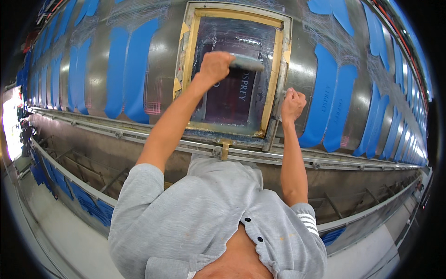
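My left hand (214, 69) is closed around one end of a squeegee (249, 62), which is a little blurred and points to the right. It is over the dark mesh of a screen-printing frame (194, 65). Pale lettering shows in the purple middle of the mesh, partly covered by my left hand and the squeegee. My right hand (293, 105) is closed at the frame's outer right edge, thumb and fingers pressed together. What its fingers hold there, if anything, is hidden.
Blue fabric pieces (140, 69) lie in pairs along the long metal table (162, 93), on both sides of the frame. More blue pieces (320, 97) at the right bear printing. A metal rail (139, 130) with a bracket (225, 149) runs along the near edge. More blue fabric (83, 200) hangs below left.
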Demonstrator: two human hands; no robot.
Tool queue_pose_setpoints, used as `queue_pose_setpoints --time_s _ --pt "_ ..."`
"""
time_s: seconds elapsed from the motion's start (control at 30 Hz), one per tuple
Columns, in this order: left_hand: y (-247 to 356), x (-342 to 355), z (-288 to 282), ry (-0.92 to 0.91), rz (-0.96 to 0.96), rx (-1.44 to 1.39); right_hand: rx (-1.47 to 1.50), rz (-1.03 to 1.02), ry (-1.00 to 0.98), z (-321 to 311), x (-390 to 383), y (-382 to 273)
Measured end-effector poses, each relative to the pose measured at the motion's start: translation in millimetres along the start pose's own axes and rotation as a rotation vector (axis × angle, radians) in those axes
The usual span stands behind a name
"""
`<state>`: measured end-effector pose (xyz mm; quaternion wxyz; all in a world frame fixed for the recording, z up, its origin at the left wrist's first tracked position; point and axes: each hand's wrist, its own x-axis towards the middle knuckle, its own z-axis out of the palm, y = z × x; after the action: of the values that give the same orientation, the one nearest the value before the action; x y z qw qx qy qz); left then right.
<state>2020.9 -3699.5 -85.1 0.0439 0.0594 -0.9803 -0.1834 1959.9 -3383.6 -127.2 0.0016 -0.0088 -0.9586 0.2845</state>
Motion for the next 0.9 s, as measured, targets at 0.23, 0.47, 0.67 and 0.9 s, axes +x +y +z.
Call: queue_pose_setpoints --time_s 0.23,0.47,0.67,0.9 --pt "-20 104 -47 -0.350 -0.096 0.063 0.065 -0.875 -0.166 -30 107 -163" --pt "-25 102 -30 -0.328 -0.054 0.089 -0.336 -0.840 -0.563 49 119 -181" --pt "22 -59 -14 -0.176 -0.010 -0.091 -0.098 -0.916 -0.499 6 -21 -118" --pt "63 -153 -24 -0.314 -0.090 -0.166 -0.072 -0.851 -0.574 -27 -116 -81"
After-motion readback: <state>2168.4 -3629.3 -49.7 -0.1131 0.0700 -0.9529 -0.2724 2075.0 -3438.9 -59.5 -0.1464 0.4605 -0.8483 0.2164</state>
